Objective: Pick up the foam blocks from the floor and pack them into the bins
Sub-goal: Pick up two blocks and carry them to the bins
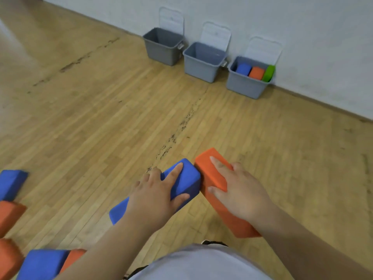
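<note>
Wooden floor (101, 118), strip-laid, scuffed; white wall (302, 27) behind.

Three grey bins against the wall, lids raised: left bin (161, 51), middle bin (201, 67), right bin (244, 85). The right bin holds a blue, an orange and a green foam piece.

Loose foam blocks (11, 183), blue and orange, on the floor at the near left edge, blurred.

Blue block (187, 178): long, gripped by the left hand (155, 190), fingers over the top, thumb on the side.

Orange block (210, 170): long, gripped likewise by the right hand (240, 188).

The far ends of the two held blocks touch, well short of the bins.
</note>
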A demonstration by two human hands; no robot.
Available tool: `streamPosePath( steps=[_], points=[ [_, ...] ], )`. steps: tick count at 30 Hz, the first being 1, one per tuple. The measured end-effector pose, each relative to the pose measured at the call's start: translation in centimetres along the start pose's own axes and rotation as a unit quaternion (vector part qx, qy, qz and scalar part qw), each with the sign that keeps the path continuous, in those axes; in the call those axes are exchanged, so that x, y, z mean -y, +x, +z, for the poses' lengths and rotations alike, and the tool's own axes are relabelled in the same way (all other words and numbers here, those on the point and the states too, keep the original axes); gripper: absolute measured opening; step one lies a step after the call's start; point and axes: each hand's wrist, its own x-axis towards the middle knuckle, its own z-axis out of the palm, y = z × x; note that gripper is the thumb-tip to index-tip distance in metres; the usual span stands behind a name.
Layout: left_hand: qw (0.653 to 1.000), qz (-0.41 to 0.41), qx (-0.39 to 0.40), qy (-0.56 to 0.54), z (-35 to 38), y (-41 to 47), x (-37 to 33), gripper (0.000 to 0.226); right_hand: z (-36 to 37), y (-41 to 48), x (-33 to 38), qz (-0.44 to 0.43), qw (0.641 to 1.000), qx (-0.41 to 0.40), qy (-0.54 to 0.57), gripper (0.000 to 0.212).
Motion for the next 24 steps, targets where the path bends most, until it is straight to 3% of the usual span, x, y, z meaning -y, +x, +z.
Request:
streamPosePath(
  steps=[9, 16, 24],
  points=[
    [0.997, 0.070, 0.008, 0.013, -2.6, 10.5, -6.9, 0.083, -4.5, 4.4, -10.2, 0.081, 0.991, -0.030, 0.098, 0.075],
    [0.987, 0.157, 0.030, 0.006, -2.2, 21.6, -9.5, 0.086, -6.0, 9.1, -14.4, 0.165, 0.974, -0.070, 0.142, 0.073],
    [0.972, 0.233, 0.032, 0.004, -4.0, 39.4, -8.5, 0.079, -11.3, 21.0, -15.5, 0.242, 0.953, -0.104, 0.148, 0.075]
  ],
)
